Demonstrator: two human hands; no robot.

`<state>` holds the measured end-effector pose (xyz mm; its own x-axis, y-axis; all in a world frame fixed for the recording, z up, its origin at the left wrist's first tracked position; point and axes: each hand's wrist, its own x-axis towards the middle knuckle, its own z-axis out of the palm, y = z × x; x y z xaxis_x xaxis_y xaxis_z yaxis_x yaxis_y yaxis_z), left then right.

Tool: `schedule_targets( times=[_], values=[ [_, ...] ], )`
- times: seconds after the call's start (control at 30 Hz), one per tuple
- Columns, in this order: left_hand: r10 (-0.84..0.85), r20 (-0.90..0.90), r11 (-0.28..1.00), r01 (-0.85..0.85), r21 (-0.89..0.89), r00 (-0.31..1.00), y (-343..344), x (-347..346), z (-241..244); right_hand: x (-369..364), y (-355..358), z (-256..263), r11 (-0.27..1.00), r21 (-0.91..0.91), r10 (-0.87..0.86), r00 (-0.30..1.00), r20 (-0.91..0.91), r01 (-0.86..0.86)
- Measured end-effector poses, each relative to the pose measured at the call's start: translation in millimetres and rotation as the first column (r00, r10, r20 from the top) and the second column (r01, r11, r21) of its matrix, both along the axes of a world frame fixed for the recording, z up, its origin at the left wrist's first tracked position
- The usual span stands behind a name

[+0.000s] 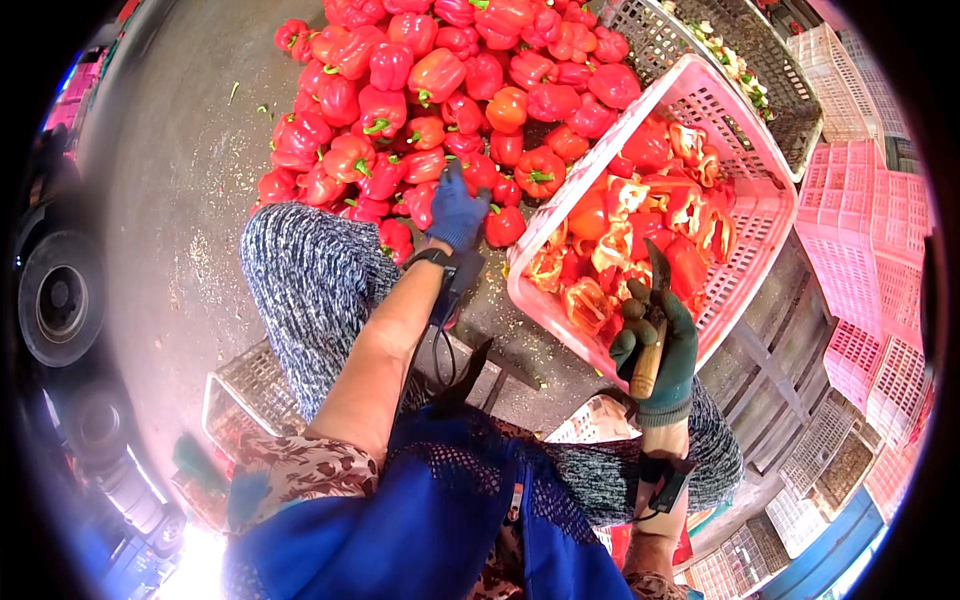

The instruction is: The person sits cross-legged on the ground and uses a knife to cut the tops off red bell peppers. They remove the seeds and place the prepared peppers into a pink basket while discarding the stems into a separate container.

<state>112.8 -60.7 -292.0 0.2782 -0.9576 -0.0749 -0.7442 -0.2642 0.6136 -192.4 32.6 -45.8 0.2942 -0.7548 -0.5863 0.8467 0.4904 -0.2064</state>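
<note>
My left hand point(457, 210), in a blue glove, reaches into a heap of whole red bell peppers point(390, 67) on the floor. Its fingers and thumb lie against one red bell pepper point(478, 172); whether they grip it I cannot tell. My right hand point(667, 352), in a dark green glove, holds a knife by its wooden handle point(649, 360). The short curved blade point(659, 264) points away from me, above a pink plastic crate point(757, 225). Cut and opened red peppers point(637, 217) fill the lower part of this tilted crate.
Behind the pink crate stands a grey crate point(795, 97) with pale pepper cores point(731, 56). Stacked pink crates point(862, 232) rise on the right, beside slatted pallet wood point(772, 360). A white crate point(247, 397) sits by my left leg. A wheel point(60, 296) is at far left.
</note>
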Motion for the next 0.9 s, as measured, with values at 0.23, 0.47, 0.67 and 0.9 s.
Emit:
schedule_targets(
  times=[0.23,0.47,0.67,0.9],
  values=[
    [-0.161,0.172,0.945,0.102,0.310,0.972,-51.1,-0.8,-36.8,13.8,-7.4,-8.3,0.981,0.193,0.071,0.978,-0.197,-0.032],
    [0.226,-0.882,0.953,0.095,0.288,0.413,-27.8,52.1,6.4,18.8,-7.8,-22.8,0.982,0.102,0.179,0.961,-0.210,-0.160],
    [-0.296,-0.660,0.947,0.302,-0.108,0.690,-33.7,2.6,178.9,34.9,-20.4,6.2,0.967,0.032,0.242,0.872,-0.425,-0.252],
    [-0.860,0.004,0.410,0.695,-0.591,0.510,45.7,-105.3,297.8,13.4,-13.0,15.0,0.896,-0.398,0.056,0.938,-0.342,-0.198]
  ],
)
